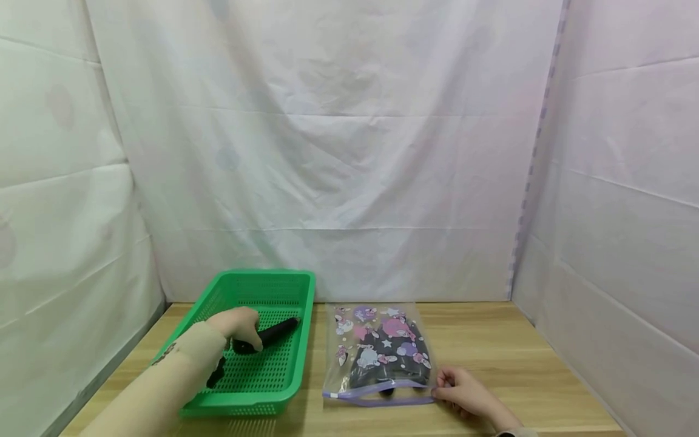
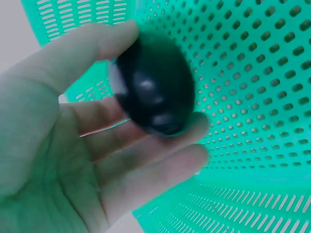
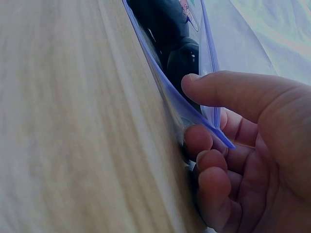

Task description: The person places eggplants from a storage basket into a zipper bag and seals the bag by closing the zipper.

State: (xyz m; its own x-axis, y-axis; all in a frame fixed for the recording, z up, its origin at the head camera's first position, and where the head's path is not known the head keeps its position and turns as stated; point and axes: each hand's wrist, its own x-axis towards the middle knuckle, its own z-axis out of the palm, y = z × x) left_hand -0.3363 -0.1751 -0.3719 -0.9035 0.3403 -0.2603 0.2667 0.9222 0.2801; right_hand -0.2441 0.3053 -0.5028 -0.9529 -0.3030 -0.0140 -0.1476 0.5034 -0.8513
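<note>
A long dark eggplant point(image 1: 280, 332) is gripped by my left hand point(image 1: 237, 325) inside the green basket point(image 1: 307, 334). In the left wrist view its glossy rounded end point(image 2: 155, 87) lies between thumb and fingers. My right hand point(image 1: 464, 391) pinches the near right corner of a clear zip bag point(image 1: 341, 364) printed with cartoon figures. The bag's purple zip strip point(image 3: 182, 102) parts into two edges in the right wrist view, so its mouth stands open. Several dark glossy things point(image 3: 182, 63) lie inside, partly hidden by the print.
A small black thing point(image 1: 216, 373) shows beside my left forearm over the basket; its kind is unclear. The wooden table point(image 1: 491, 340) carries basket and bag side by side. White cloth point(image 1: 338, 170) hangs behind and at both sides.
</note>
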